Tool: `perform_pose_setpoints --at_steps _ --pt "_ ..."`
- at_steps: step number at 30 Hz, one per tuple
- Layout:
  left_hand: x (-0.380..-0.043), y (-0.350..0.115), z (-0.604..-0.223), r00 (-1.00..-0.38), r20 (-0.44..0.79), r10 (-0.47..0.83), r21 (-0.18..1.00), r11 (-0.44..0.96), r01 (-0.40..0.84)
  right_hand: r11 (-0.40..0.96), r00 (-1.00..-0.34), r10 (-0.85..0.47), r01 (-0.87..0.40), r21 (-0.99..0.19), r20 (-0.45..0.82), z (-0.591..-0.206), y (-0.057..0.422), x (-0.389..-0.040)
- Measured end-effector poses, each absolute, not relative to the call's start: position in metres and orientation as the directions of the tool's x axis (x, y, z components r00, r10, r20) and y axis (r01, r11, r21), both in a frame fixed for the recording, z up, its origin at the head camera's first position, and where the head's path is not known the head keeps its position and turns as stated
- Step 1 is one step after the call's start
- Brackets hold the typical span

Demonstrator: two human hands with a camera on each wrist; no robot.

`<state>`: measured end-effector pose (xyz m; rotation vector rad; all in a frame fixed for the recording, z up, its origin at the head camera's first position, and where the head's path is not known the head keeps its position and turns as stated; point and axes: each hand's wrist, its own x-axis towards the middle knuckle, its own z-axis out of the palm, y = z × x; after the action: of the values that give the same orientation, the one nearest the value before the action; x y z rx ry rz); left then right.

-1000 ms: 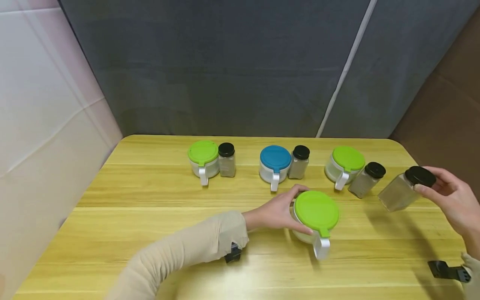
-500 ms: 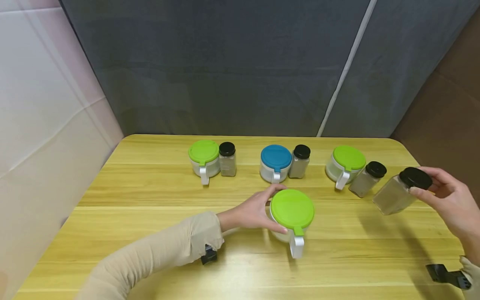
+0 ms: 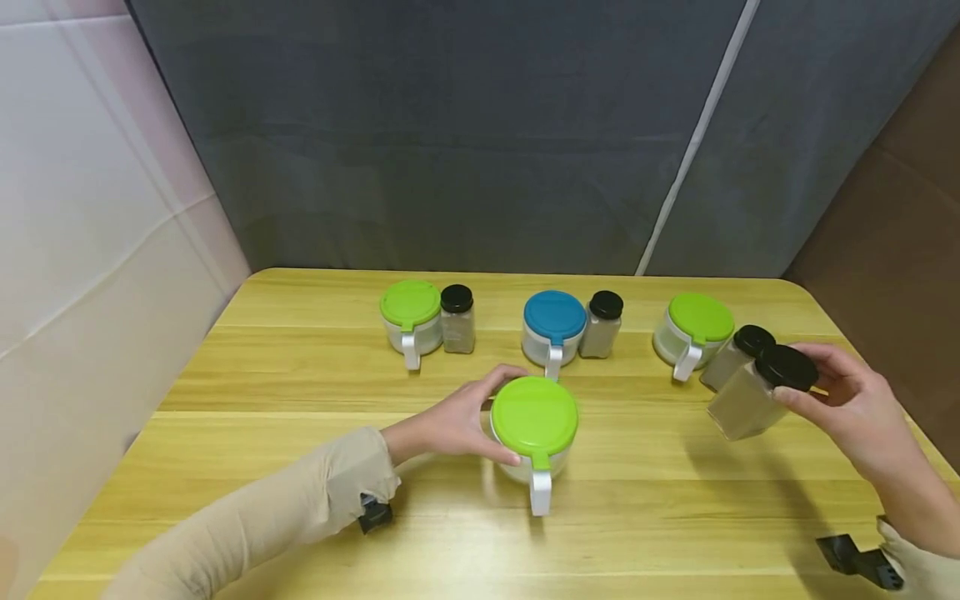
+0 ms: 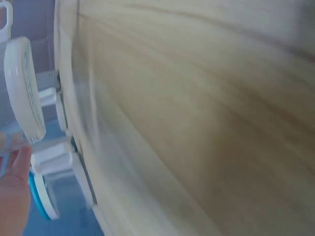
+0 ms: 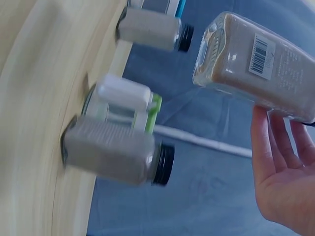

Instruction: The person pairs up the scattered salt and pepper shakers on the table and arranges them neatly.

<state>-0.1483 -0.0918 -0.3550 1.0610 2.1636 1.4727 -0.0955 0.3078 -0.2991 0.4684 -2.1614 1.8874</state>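
Note:
My left hand (image 3: 453, 421) grips a green-lidded seasoning jar (image 3: 535, 415) with a white handle, thumb and fingers round its side. The left wrist view shows this jar's pale base (image 4: 23, 88) held off the table. My right hand (image 3: 862, 412) pinches a clear spice bottle (image 3: 744, 407) near its black cap, tilted above the table. Its contents look greyish brown, and a barcode label (image 5: 262, 56) shows in the right wrist view. Just behind it stands another black-capped bottle (image 3: 722, 365), partly hidden in the head view.
Along the table's (image 3: 247, 400) back stand a green-lidded jar (image 3: 411, 304) beside a black-capped bottle (image 3: 458, 329), a blue-lidded jar (image 3: 555, 315) beside another bottle (image 3: 601, 335), and a green-lidded jar (image 3: 700, 317) at right. A dark grey curtain (image 3: 450, 142) hangs behind.
My left hand has carried the green-lidded jar leftward. My right hand has brought the spice bottle left and slightly nearer, so it now overlaps the standing bottle in the head view.

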Motion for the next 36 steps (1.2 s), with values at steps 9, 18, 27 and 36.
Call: perform_pose_setpoints --at_steps 9,18,27,36 --pt "-0.148 -0.123 -0.351 -0.638 0.123 0.760 0.886 0.205 0.416 0.230 -0.925 -0.076 -0.379 -0.896 0.372 -0.305 0.277 -0.093" --pt "-0.139 -0.153 -0.334 -0.610 0.174 0.773 0.879 0.157 0.450 0.285 -0.917 -0.125 -0.399 -0.871 0.379 -0.316 0.248 -0.095" --pt "-0.144 -0.181 -0.354 -0.599 0.209 0.773 0.879 0.119 0.461 0.312 -0.930 -0.117 -0.367 -0.876 0.348 -0.328 0.222 -0.095" --pt "-0.141 -0.206 -0.360 -0.643 0.186 0.743 0.899 0.135 0.416 0.324 -0.941 -0.159 -0.336 -0.884 0.299 -0.337 0.201 -0.096"
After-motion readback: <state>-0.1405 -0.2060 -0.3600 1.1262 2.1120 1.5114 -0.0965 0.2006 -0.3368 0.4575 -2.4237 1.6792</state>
